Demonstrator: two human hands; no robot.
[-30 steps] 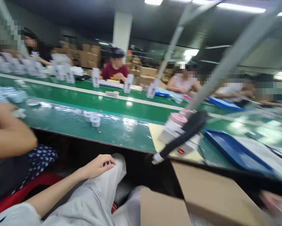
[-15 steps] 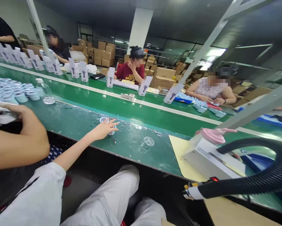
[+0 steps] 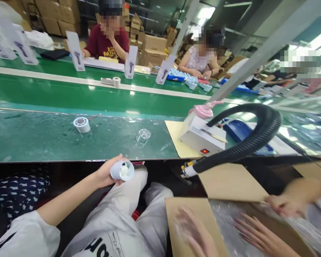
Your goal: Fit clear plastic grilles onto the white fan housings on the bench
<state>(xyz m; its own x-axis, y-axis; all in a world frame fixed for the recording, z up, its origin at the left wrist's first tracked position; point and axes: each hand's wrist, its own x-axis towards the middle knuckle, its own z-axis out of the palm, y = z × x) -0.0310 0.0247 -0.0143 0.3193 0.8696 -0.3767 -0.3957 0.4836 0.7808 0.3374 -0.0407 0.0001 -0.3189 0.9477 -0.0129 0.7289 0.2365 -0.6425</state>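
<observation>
Left hand (image 3: pixel 106 173) holds pale-blue cylinder (image 3: pixel 118 171) near green surface (image 3: pixel 42 142)'s front edge; right hand (image 3: pixel 194 230) blurred over carton flap (image 3: pixel 202 209), grip: cannot tell.

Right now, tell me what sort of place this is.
Most likely a factory assembly line: a long green worktable, white printed boxes standing along its far side, and stacked cartons behind.

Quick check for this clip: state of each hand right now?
Left hand: closed around a light-blue cylindrical part.
Right hand: blurred over a cardboard flap; grip cannot be told.
</observation>
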